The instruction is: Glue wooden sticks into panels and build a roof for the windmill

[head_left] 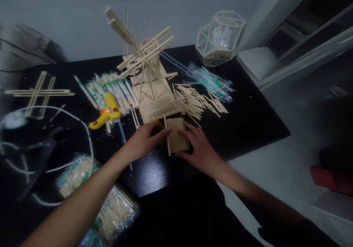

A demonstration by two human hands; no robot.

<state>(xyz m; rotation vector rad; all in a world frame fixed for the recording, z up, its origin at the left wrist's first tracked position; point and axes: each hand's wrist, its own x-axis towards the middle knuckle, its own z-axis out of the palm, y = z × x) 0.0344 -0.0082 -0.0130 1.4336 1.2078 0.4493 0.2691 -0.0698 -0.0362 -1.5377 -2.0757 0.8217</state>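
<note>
Center frame: left hand (147, 138) and right hand (200, 147), part-curled, grip opposite sides of wooden-stick panel (178, 134).

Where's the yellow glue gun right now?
The glue gun lies on the table's left side in the head view, on wrapped chopsticks, beyond the left hand.

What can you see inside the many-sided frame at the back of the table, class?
Crumpled clear plastic shows between the bars of the many-sided frame. Whatever the plastic's folds may cover is hidden, so I cannot say.
</note>
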